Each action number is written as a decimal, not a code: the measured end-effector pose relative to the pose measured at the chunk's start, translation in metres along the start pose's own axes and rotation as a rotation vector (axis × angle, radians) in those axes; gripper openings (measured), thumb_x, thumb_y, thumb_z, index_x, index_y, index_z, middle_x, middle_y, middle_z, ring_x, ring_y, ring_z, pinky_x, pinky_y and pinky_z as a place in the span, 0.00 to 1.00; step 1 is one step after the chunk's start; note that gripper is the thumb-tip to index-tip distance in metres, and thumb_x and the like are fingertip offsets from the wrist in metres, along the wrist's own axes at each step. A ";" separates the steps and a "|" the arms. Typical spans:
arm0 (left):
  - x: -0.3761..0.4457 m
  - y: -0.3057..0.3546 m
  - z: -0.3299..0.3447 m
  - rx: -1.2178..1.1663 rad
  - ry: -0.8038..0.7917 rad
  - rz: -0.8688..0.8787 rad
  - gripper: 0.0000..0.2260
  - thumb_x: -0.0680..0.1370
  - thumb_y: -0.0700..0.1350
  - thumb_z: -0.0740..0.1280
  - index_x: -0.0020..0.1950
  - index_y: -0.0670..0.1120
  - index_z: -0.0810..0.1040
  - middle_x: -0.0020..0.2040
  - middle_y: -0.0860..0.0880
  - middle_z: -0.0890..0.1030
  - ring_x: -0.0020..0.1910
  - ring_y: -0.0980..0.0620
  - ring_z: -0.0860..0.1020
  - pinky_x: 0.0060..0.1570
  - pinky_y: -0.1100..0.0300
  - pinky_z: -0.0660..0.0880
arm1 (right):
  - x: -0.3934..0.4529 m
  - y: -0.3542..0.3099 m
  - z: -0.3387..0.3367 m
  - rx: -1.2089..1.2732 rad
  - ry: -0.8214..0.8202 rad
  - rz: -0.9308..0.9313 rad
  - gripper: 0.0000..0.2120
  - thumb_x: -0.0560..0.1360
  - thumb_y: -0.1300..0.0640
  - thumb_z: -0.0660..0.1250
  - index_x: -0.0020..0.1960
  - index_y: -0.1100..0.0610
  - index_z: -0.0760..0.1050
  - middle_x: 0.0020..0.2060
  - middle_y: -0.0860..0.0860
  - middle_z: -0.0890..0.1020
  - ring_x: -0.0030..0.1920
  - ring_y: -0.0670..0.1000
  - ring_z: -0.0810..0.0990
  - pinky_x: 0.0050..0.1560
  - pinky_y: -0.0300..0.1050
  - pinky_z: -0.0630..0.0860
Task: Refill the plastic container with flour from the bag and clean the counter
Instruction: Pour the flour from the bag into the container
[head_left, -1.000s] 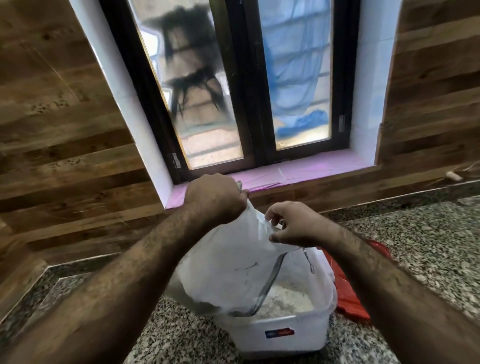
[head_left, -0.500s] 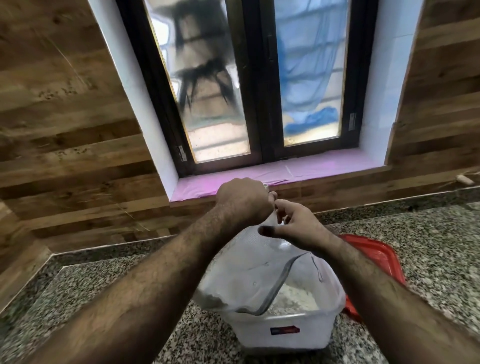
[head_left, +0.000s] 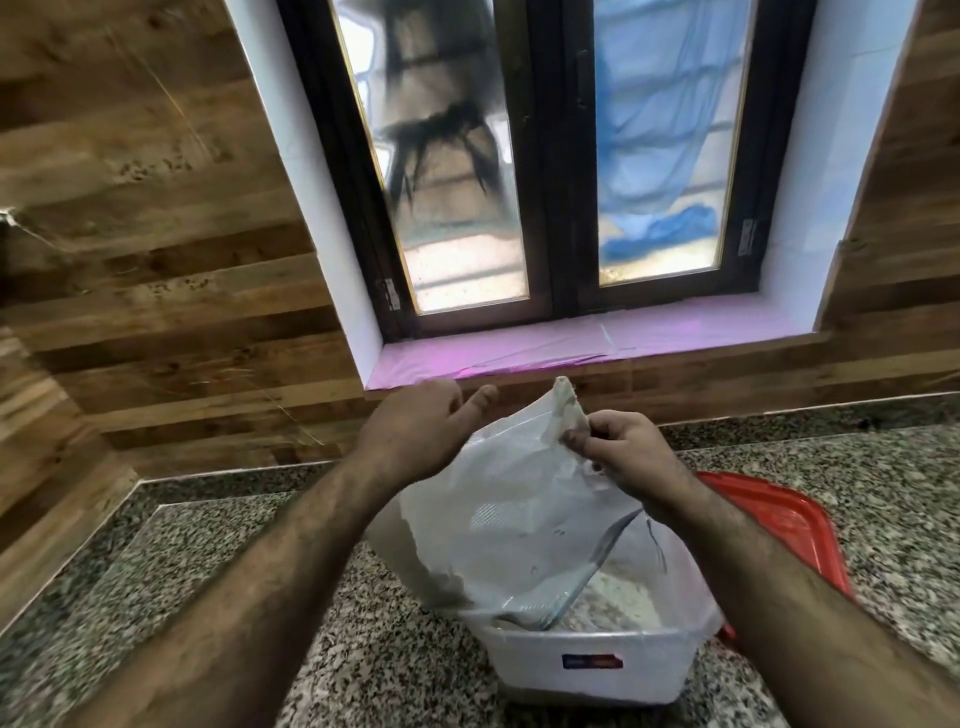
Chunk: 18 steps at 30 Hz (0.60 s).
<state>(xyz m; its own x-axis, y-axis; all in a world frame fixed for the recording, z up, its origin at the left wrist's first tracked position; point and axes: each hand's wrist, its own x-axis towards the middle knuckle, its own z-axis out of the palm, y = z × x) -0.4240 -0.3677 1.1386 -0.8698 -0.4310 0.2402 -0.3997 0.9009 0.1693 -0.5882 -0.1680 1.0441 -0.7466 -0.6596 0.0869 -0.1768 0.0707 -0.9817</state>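
Right hand (head_left: 621, 449) pinches the crinkled translucent bag (head_left: 519, 525) over the white plastic container (head_left: 592, 662); left hand's (head_left: 415, 434) grip hangs apart.

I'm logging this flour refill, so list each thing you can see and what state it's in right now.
bag: upended, mouth down in the container, nearly empty.
plastic container: open, flour inside.
red lid: off, lying on the counter behind the container.
left hand: fingers spread, holding nothing.
right hand: pinching the bag's raised corner.
window: closed.
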 end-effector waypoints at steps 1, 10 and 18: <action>-0.006 -0.015 0.004 -0.029 0.004 -0.028 0.28 0.82 0.72 0.51 0.44 0.51 0.76 0.41 0.52 0.81 0.41 0.53 0.78 0.37 0.54 0.69 | 0.001 0.002 -0.001 0.023 0.001 0.012 0.04 0.78 0.56 0.77 0.46 0.55 0.88 0.38 0.50 0.86 0.38 0.49 0.80 0.42 0.49 0.77; -0.063 -0.111 0.073 -0.203 0.082 -0.411 0.28 0.81 0.74 0.55 0.46 0.51 0.79 0.40 0.54 0.84 0.40 0.53 0.81 0.41 0.55 0.76 | 0.006 0.021 -0.004 0.235 0.015 0.146 0.05 0.78 0.58 0.76 0.48 0.60 0.85 0.37 0.56 0.83 0.33 0.51 0.77 0.30 0.42 0.73; -0.087 -0.123 0.142 -1.281 0.426 -0.725 0.26 0.84 0.66 0.60 0.56 0.45 0.85 0.50 0.38 0.87 0.43 0.43 0.82 0.40 0.52 0.75 | 0.004 0.031 0.002 0.326 0.010 0.205 0.09 0.80 0.57 0.74 0.51 0.64 0.82 0.39 0.58 0.82 0.32 0.53 0.78 0.35 0.47 0.74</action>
<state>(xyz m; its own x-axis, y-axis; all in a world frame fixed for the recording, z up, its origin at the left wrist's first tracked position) -0.3397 -0.4338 0.9608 -0.3695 -0.9281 -0.0453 0.0164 -0.0552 0.9983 -0.5953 -0.1696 1.0141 -0.7519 -0.6488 -0.1171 0.1891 -0.0419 -0.9811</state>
